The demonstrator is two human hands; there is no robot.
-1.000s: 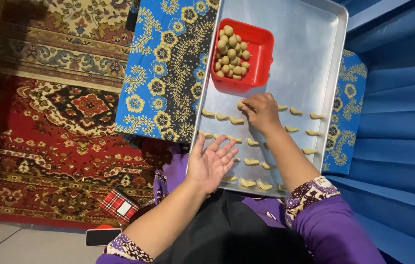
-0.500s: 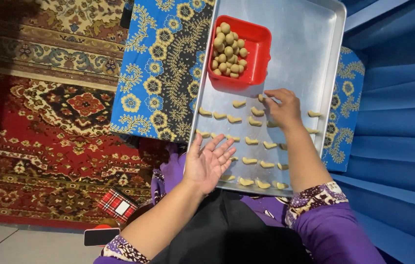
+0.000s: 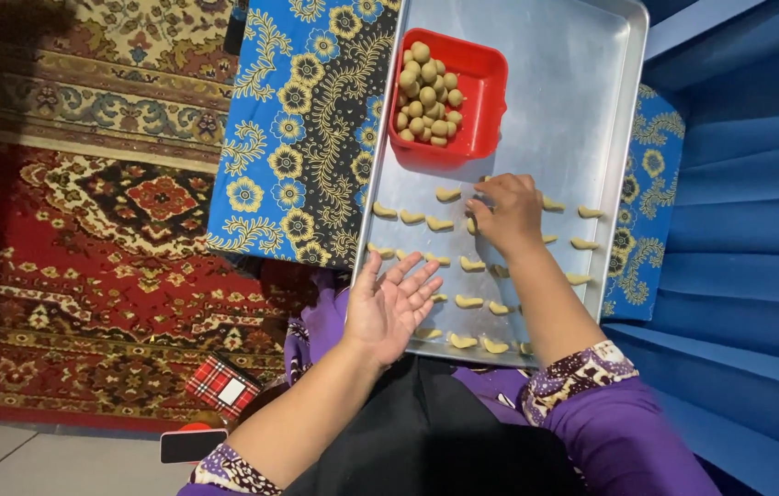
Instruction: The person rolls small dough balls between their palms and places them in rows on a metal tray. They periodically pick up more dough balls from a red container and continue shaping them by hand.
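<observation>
Laying shaped dough crescents [image 3: 445,195] on the metal tray [image 3: 582,101] was in hand. The right hand [image 3: 507,213] pressed fingertips down among them, its grip not discernible; the left hand [image 3: 394,301] lay open, empty. Next placement calls for matching row spacing.

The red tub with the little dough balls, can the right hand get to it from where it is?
Probably yes. The right hand rests on the metal tray just below the red tub, which sits open-topped on the same tray. Only bare tray lies between them, and the left hand is lower down, out of the way.
</observation>
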